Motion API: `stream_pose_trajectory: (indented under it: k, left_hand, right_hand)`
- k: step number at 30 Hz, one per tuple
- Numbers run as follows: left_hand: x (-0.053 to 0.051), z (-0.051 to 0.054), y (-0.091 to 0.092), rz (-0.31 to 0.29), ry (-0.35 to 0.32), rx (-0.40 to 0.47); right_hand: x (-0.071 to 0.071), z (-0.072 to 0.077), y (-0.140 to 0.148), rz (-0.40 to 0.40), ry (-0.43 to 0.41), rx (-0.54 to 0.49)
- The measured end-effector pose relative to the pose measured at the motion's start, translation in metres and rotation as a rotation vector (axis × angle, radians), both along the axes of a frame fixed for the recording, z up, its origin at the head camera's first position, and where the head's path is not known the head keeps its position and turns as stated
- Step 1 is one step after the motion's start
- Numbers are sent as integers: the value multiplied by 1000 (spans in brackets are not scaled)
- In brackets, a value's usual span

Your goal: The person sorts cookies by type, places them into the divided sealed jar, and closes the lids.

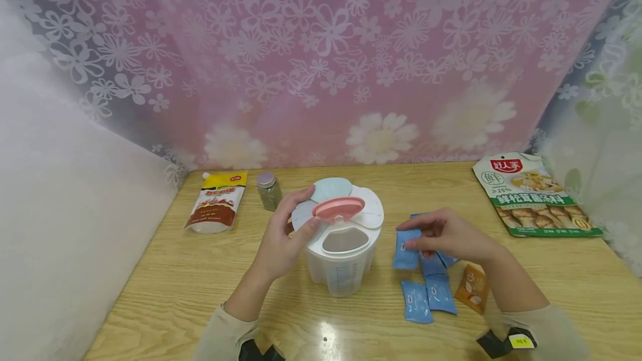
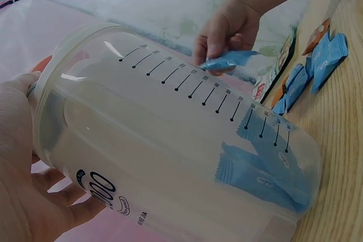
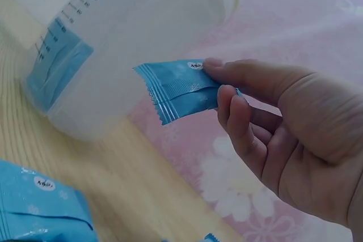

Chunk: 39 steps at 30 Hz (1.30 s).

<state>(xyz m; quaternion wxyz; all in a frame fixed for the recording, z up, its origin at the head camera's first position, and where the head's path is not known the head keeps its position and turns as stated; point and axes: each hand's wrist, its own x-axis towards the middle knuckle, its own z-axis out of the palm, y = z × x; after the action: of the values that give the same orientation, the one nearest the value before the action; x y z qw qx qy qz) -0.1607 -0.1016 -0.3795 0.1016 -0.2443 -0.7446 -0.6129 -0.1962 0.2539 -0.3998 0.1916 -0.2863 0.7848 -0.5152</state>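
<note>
A clear, sectioned storage canister [image 1: 343, 272] with a measuring scale stands on the table. Its white lid has a raised pink flap [image 1: 339, 208] and an uncovered opening at the front. My left hand [image 1: 283, 238] grips the canister at the lid's left edge. Between thumb and fingers, my right hand [image 1: 446, 235] pinches a small blue sachet [image 3: 180, 88], just right of the canister and above the table. Several blue sachets [image 1: 416, 302] lie beneath and in front of that hand. Through the canister wall, blue sachets [image 2: 261, 177] show at the bottom.
An orange sachet [image 1: 473, 288] lies right of the blue ones. At the back left are a brown and yellow pouch [image 1: 218, 203] and a small jar with a purple lid [image 1: 270, 191]. A large green and white food bag [image 1: 534, 196] lies at the back right. A flowered curtain [image 1: 331, 71] hangs behind.
</note>
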Motion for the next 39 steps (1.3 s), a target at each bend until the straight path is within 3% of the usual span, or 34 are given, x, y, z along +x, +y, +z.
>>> stream_pose_trajectory:
  k: [8, 14, 17, 22, 26, 30, 35, 39]
  left_hand:
    - [-1, 0, 0, -5, 13, 9]
    - [-2, 2, -1, -10, 18, 5]
    - [-1, 3, -2, 4, 16, 2]
    - [-1, 1, -2, -1, 1, 11]
    - [-1, 0, 0, -6, -2, 18]
    - [0, -1, 0, -5, -1, 11]
    - [0, -1, 0, 0, -8, -4]
    - [0, 0, -1, -5, 4, 1]
  right_hand:
    - [19, 22, -3, 60, 139, -110]
    - [33, 37, -13, 17, 264, -183]
    - [37, 42, -20, 19, 311, -280]
    - [40, 46, -35, 72, 356, -535]
    - [45, 54, -51, -15, 344, -638]
    - [51, 65, -68, -149, 264, -666]
    - [53, 73, -84, -162, 250, -610]
    - [52, 76, -94, -153, 313, -489]
